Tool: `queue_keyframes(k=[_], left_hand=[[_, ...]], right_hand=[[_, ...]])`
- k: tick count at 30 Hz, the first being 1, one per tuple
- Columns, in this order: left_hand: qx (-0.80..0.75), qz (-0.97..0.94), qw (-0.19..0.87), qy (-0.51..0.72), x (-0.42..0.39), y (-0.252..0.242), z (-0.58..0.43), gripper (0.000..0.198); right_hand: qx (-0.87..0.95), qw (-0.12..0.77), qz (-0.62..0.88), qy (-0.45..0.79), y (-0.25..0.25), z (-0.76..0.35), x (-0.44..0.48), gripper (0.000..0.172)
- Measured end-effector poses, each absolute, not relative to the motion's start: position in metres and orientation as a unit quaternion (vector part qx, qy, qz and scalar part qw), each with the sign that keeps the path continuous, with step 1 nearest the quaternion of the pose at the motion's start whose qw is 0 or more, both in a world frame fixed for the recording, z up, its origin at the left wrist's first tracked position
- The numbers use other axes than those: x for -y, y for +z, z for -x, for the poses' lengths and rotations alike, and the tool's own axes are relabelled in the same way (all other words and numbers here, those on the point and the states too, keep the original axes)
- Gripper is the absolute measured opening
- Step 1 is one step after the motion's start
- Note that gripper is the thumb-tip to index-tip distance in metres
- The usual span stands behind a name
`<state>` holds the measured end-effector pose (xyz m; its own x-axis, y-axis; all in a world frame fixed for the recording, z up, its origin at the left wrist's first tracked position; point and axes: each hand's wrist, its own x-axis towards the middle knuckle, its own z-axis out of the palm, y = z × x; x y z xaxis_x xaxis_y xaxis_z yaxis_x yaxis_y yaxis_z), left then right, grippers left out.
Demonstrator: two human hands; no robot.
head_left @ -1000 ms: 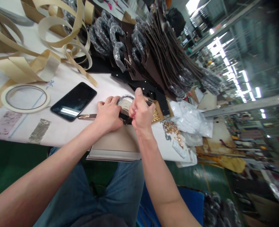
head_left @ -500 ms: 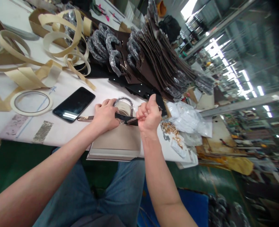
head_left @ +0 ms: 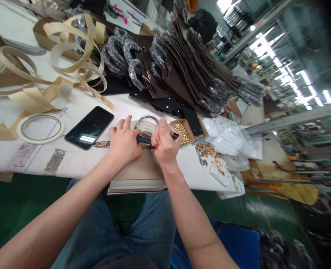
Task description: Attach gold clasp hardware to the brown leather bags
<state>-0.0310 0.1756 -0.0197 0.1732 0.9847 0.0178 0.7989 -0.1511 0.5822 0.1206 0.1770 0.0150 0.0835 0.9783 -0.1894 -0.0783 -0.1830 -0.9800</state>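
Observation:
A beige handbag [head_left: 138, 172] lies at the table's front edge. Its curved handle [head_left: 147, 117] is wrapped in clear plastic. My left hand [head_left: 126, 142] rests over the bag's upper left, thumb and forefinger closed about a dark strip [head_left: 143, 139] with a small metal fitting. A strap end with a metal piece [head_left: 102, 144] sticks out left of that hand. My right hand [head_left: 165, 144] is in a fist around a dark-handled tool [head_left: 175, 136], its end showing beside the fingers. The tool's tip is hidden at the dark strip, so its kind cannot be told.
A black phone [head_left: 89, 127] and a tape roll [head_left: 40, 129] lie to the left, with loose tan strips [head_left: 27, 99] behind. Stacked dark brown bag pieces [head_left: 182, 63] stand at the back. On the right are a box of gold-coloured studs [head_left: 181, 130], scattered gold hardware [head_left: 207, 150] and plastic bags [head_left: 227, 138].
My right fist has moved left with the tool, closer to my left hand, uncovering the box of gold studs. My left hand keeps its place on the bag. The view has shifted slightly.

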Motion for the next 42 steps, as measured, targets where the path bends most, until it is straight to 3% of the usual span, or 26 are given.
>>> queue_keyframes(k=[3,5,15,27,33,42], left_hand=[[-0.623,-0.716,0.229,0.217,-0.170,-0.020,0.029,0.035],[-0.625,-0.712,0.233,0.219,-0.168,-0.022,0.028,0.035],[-0.607,-0.726,0.239,0.221,-0.170,-0.026,0.036,0.038],[-0.595,-0.739,0.259,0.179,-0.179,-0.030,0.043,0.044],[-0.594,-0.738,0.246,0.206,-0.176,-0.035,0.041,0.042],[-0.598,-0.727,0.258,0.217,-0.174,-0.031,0.042,0.045]], right_hand=[[0.441,0.589,0.496,0.461,0.014,-0.126,-0.170,0.072],[0.454,0.595,0.488,0.449,0.015,-0.126,-0.166,0.076],[0.460,0.561,0.489,0.484,0.020,-0.110,-0.168,0.075],[0.327,0.414,0.520,0.672,0.017,-0.129,-0.263,0.089],[0.415,0.604,0.481,0.482,0.031,-0.147,-0.185,0.080],[0.504,0.607,0.469,0.396,0.008,-0.108,-0.158,0.075]])
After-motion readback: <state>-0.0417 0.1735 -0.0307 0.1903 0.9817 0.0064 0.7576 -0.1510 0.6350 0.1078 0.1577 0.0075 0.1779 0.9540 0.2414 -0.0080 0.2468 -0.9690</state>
